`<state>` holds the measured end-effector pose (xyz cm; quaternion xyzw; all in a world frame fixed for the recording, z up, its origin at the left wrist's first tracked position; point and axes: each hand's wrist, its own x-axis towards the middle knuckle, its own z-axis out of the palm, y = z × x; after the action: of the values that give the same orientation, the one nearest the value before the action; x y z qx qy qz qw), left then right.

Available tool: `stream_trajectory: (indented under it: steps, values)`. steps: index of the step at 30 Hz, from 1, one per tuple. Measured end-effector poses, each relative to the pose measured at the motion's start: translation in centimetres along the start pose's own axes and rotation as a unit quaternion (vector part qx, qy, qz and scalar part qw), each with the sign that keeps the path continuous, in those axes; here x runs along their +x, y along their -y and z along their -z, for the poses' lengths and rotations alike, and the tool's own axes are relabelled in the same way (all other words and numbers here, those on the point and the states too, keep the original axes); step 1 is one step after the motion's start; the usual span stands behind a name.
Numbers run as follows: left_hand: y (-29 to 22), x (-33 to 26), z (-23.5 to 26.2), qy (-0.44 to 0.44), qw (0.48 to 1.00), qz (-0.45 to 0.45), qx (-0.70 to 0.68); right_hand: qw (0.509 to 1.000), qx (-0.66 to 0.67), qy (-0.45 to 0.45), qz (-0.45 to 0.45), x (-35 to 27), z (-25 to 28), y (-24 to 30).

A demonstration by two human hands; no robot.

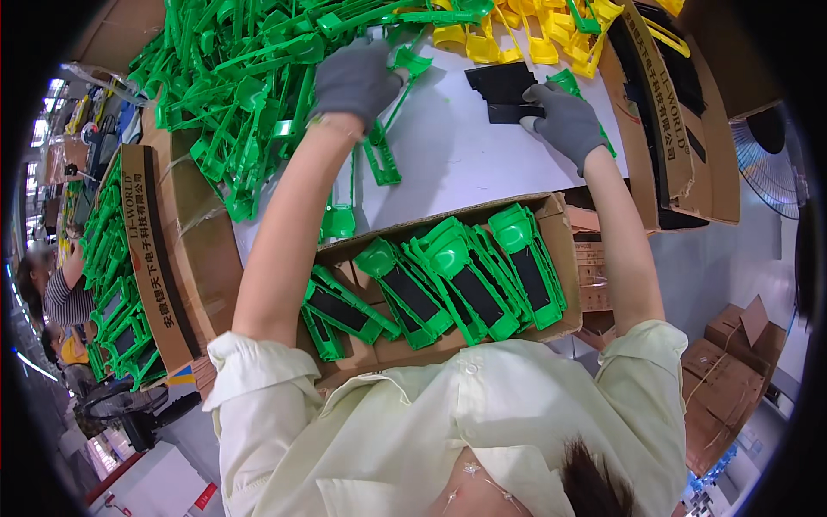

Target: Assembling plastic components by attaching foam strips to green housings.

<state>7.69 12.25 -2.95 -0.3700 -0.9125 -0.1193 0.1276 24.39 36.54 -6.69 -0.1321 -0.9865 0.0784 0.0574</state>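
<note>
Both my hands wear grey gloves. My left hand point(353, 82) is at the edge of a heap of green plastic frames point(258, 77). Its thumb is beside a green frame point(412, 62); the back of the hand hides most of its fingers, so its grip is unclear. Over the white tabletop point(448, 164), my right hand point(564, 121) has its thumb and fingers closed on the edge of a black plate point(515, 112). Another black plate point(500, 82) lies against it. A green frame point(566, 82) shows partly from behind my right hand.
An open carton point(564, 233) in front of me holds several green frames with black plates point(465, 284). Yellow plastic parts point(543, 43) lie at the far right. Another carton point(159, 267) with green frames stands left, and one with black pieces point(663, 112) right. A fan point(767, 164) stands beyond.
</note>
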Motion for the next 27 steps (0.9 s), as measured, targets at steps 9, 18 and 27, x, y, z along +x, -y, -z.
stream_trajectory:
  steps: [9, 18, 27]
  values:
    - [-2.5, 7.2, -4.6, 0.319, 0.918, -0.155, 0.18, 0.998, 0.058, 0.021, 0.015, -0.3, -0.6, -1.5]
    - [0.7, 5.5, -1.4, 0.359, 0.904, -0.205, 0.108, 0.989, 0.142, 0.032, -0.022, -1.7, -0.3, 0.2]
    - [3.3, -1.1, 10.4, 0.167, 0.965, -0.037, -0.2, 0.89, 0.446, -0.009, -0.097, -6.4, 2.6, 3.1]
